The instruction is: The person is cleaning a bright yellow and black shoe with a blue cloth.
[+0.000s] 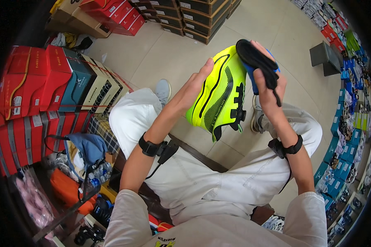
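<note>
My left hand (191,88) grips a neon-yellow sneaker (218,95) by its sole, its other fingers hidden behind the shoe. The sneaker hangs tilted above the floor between my knees, side facing up, with black trim and a round dial at the tongue. In my right hand (273,95) is a folded black-and-blue cloth or pad (258,60); I cannot tell which. It lies against the toe end of the sneaker. My right thumb rests on the black part, while blue shows beneath.
Red shoe boxes (27,80) are stacked at left, beside a blue bag (86,149) and plastic bottles (100,173). Dark boxes (201,23) stand ahead on the tiled floor (136,52). A grey stool (326,57) and shelved shoe boxes (347,151) line the right.
</note>
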`<state>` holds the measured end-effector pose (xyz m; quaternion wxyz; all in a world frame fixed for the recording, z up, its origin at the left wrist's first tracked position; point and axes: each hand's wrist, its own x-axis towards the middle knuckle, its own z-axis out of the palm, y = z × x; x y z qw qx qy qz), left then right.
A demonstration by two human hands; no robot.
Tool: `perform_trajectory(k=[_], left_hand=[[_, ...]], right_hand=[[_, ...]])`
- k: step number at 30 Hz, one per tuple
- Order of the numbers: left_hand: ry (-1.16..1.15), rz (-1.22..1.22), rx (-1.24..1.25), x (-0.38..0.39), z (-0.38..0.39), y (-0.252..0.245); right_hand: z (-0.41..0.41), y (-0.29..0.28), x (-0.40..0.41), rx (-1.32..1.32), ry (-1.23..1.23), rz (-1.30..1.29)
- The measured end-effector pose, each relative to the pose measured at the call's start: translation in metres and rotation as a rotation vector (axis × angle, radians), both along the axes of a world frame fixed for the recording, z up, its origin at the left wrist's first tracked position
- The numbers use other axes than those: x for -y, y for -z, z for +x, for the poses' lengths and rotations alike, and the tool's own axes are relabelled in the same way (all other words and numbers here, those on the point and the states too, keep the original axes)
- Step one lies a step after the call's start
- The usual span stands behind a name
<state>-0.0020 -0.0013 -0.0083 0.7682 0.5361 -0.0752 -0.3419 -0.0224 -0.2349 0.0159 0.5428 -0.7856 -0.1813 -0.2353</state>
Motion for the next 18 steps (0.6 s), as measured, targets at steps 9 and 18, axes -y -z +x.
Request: perform_trajectory(k=[9, 18], left_hand=[[-0.194, 0.413, 0.268, -0.016, 0.003, -0.007], [-0.274, 0.504, 0.226, -0.009, 0.0, -0.001]], right_hand=[[-0.031, 0.007, -0.024, 0.275, -0.474, -0.672], [-0.072, 0.036, -0.062, 0.684, -0.785, -1.173]])
